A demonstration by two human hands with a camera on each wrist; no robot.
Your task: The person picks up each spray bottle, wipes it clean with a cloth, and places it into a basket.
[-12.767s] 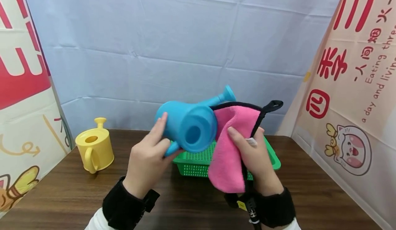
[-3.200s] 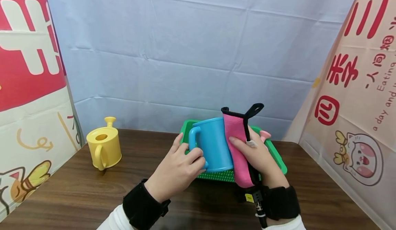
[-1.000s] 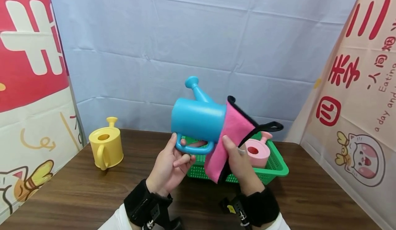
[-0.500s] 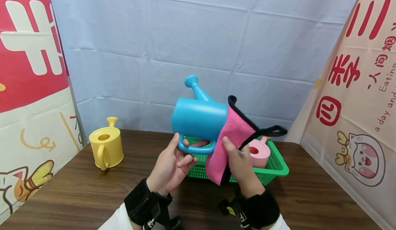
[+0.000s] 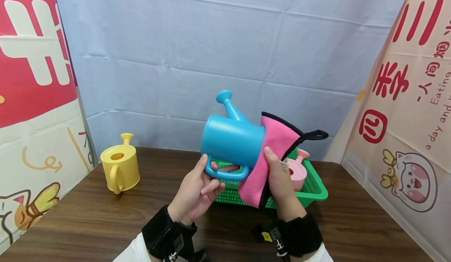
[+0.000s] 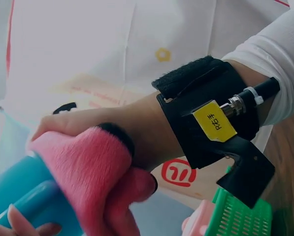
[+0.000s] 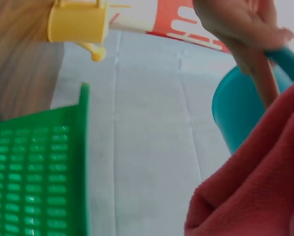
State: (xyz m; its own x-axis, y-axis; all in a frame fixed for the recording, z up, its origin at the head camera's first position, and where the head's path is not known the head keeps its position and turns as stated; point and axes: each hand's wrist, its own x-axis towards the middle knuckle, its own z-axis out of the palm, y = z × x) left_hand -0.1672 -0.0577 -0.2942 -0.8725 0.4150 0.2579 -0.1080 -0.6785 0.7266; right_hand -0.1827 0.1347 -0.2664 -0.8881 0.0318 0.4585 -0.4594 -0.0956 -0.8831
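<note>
A blue toy watering can [image 5: 232, 140] is held on its side above the basket, its spout pointing up and left. My left hand [image 5: 197, 189] grips its handle, with the thumb at the handle's left end and fingers passing behind it. In my right hand [image 5: 282, 185] is a pink cloth [image 5: 258, 176] with black edging and a black loop. The cloth presses against the can's right end and covers it. In the left wrist view the pink cloth [image 6: 87, 172] lies against the blue can; the right fingertips are hidden behind the cloth.
Behind the hands stands a green perforated basket [image 5: 315, 187] with a pink watering can [image 5: 297, 174] inside. A yellow watering can [image 5: 120, 168] stands at the left on the dark wooden table [image 5: 88, 226]. Printed cloth walls rise at both sides, a pale blue sheet [image 5: 211, 50] at the back.
The blue can, upright 3.2 seconds ago, now lies sideways with the left hand's palm turned up. Over the last half second, can, cloth and right hand have shifted slightly right and down.
</note>
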